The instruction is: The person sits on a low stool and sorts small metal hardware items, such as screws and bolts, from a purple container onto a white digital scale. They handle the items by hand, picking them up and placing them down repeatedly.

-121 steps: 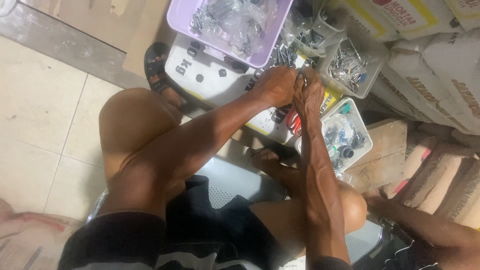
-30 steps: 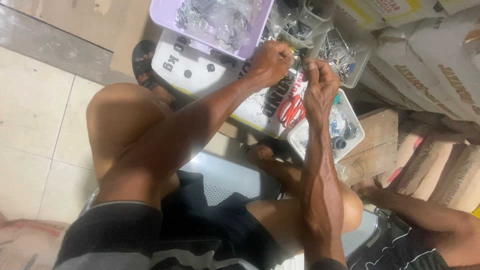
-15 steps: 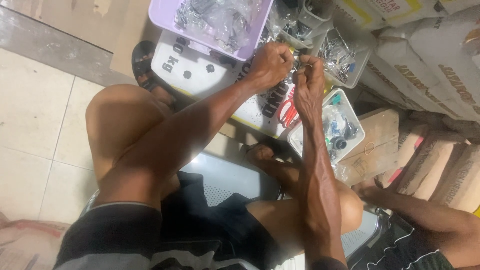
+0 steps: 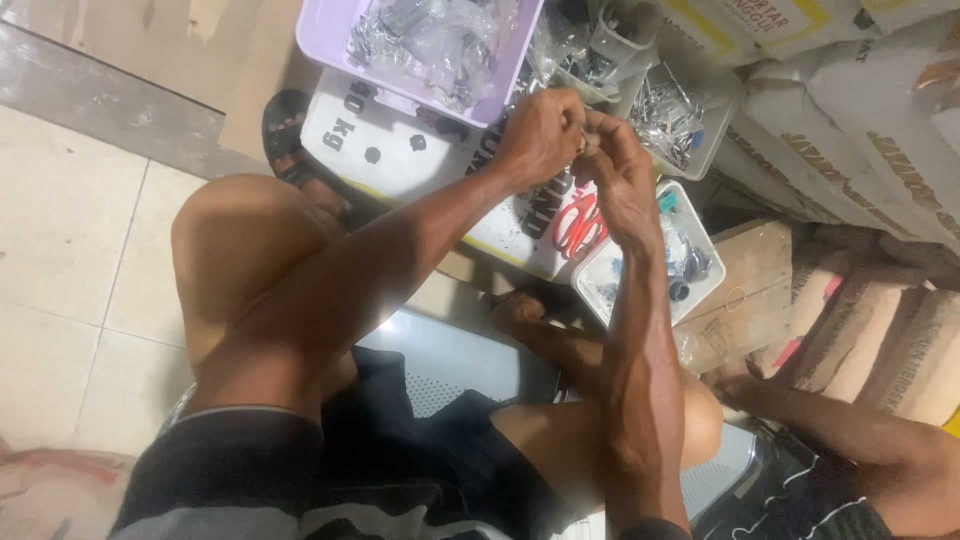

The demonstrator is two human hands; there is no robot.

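Note:
My left hand [image 4: 540,132] and my right hand [image 4: 618,160] meet fingertip to fingertip above a white printed sack [image 4: 400,150]. Together they pinch a small metal part [image 4: 583,140], too small to name. Just beyond the hands stands a lilac tray [image 4: 330,30] filled with clear bags of metal hardware. A clear box [image 4: 690,290] of small parts lies under my right wrist, with red-handled scissors [image 4: 575,222] beside it.
More clear tubs of metal bits [image 4: 680,115] sit at the back. Stacked sacks [image 4: 860,130] and a wooden board [image 4: 745,290] are on the right. Another person's arm [image 4: 850,440] reaches in at the lower right. Tiled floor [image 4: 70,260] is on the left.
My hands have come together and lifted slightly toward the lilac tray. Four seconds ago they were lower, over the white sack.

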